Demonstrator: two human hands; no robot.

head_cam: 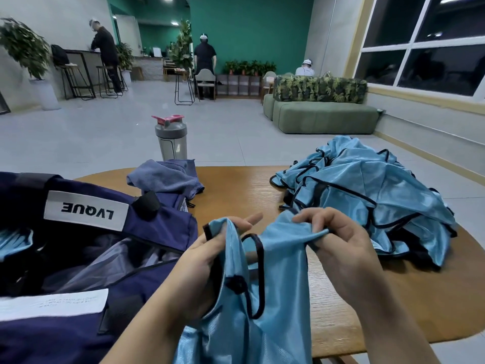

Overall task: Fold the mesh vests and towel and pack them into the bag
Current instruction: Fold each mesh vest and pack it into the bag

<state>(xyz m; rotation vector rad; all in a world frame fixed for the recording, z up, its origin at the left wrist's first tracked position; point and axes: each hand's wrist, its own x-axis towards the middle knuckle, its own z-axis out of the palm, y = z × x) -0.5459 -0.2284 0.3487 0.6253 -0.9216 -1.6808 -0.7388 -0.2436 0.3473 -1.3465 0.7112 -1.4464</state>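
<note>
Between both hands, silky mesh vest (262, 298)

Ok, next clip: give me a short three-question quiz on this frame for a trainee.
1. True or false: the towel is already folded inside the bag.
2. What are the left hand and right hand both gripping? A) the shaker bottle B) one blue mesh vest C) the bag's strap
3. Where does the pile of unfolded vests lie on the table, as the person sees it?

Key: 1 false, it lies crumpled on the table beyond the bag; 2 B; 3 on the right side.
</note>
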